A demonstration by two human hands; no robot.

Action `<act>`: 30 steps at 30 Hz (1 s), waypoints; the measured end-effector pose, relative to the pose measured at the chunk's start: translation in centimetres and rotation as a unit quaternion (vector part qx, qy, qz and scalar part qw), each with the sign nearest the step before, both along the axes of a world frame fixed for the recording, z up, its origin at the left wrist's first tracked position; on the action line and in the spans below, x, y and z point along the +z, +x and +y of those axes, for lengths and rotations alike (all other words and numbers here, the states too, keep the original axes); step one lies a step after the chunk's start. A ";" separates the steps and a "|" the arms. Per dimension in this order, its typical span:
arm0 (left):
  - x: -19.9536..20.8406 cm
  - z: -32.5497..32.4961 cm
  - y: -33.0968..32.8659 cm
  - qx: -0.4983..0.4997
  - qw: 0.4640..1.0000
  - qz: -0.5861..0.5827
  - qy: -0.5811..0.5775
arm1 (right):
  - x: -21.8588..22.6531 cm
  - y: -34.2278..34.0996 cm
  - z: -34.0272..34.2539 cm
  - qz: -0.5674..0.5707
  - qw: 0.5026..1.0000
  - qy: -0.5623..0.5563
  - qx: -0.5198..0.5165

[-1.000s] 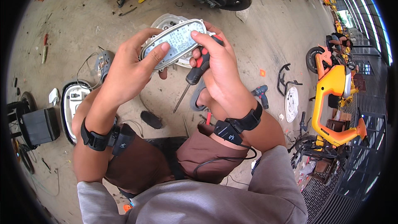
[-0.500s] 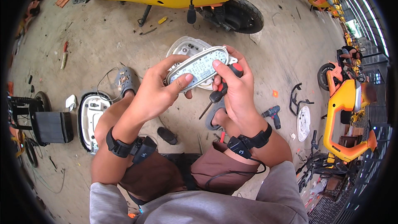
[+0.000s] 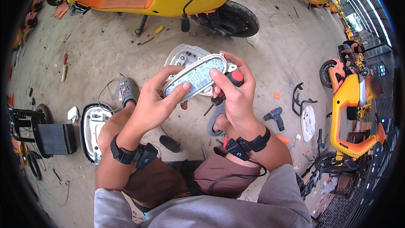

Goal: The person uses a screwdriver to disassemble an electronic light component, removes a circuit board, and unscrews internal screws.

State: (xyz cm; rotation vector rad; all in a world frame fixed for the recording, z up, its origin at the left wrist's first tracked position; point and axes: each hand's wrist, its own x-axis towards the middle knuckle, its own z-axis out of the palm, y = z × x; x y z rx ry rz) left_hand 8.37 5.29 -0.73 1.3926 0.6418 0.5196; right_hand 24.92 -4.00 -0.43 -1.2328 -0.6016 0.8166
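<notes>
Between my two hands is a white oval housing with a light-blue circuit board [image 3: 197,77] set in it, board side up and tilted with its right end higher. My left hand [image 3: 155,99] grips the left end, thumb pressed on the board. My right hand [image 3: 239,90] holds the other end, its thumb also on the board. A red-and-black screwdriver [image 3: 237,77] is tucked in the right hand under the housing, its shaft pointing down and left. Behind the housing, partly hidden by it, sits a larger white plastic shell [image 3: 180,53] with small dark parts inside.
A yellow-and-orange scooter [image 3: 168,2] stands ahead. A white tray-like shell [image 3: 89,131] lies by my left leg, near a black box [image 3: 57,138]. A cordless drill [image 3: 275,118], a black bracket [image 3: 297,99] and a white oval cover [image 3: 308,122] lie to the right.
The housing is tilted more steeply now, its left end lower. Both hands keep their grip, and the screwdriver stays in the right hand. The whole view has shifted slightly.
</notes>
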 end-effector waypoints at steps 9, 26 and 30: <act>0.2 0.5 0.1 -0.033 0.999 0.022 0.002 | -0.2 0.0 0.2 -0.002 1.000 -0.001 -0.002; -1.9 0.8 0.3 -0.092 0.995 -0.022 -0.033 | -0.9 -0.4 0.7 -0.044 0.998 0.033 0.007; -0.7 0.2 0.3 -0.049 0.998 -0.014 -0.027 | -0.7 -0.5 0.5 -0.036 0.999 0.014 0.033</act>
